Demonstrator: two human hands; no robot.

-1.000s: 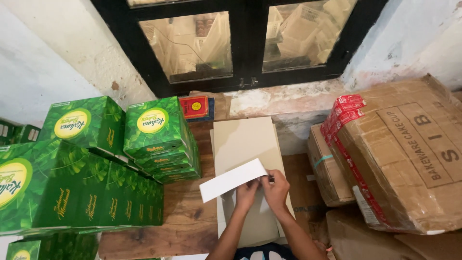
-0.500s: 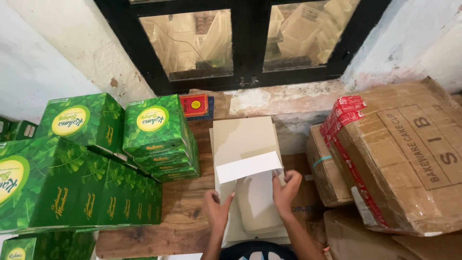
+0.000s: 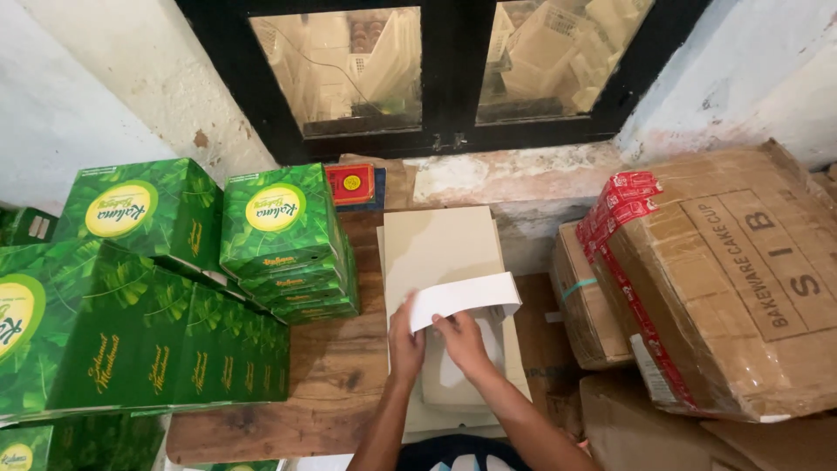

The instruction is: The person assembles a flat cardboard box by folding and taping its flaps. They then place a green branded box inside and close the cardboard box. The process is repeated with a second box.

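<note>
A stack of flat beige card sheets (image 3: 440,244) lies on a wooden table (image 3: 336,375) in front of me. My left hand (image 3: 404,342) and my right hand (image 3: 459,338) meet at its near part. Together they pinch the near edge of a white folded flap (image 3: 466,295), which is lifted over the beige stack. A pale sheet (image 3: 453,384) lies flat under my wrists.
Green printed boxes (image 3: 279,227) are stacked to the left, with more (image 3: 139,349) near the table's left edge. Large taped brown cartons (image 3: 732,270) crowd the right side. A small red box (image 3: 350,183) sits by the black-framed window (image 3: 436,70) on the wall.
The white flap was held up to the left, then lay across the stack with my hands apart. Now my hands have come together under it and hold its near edge.
</note>
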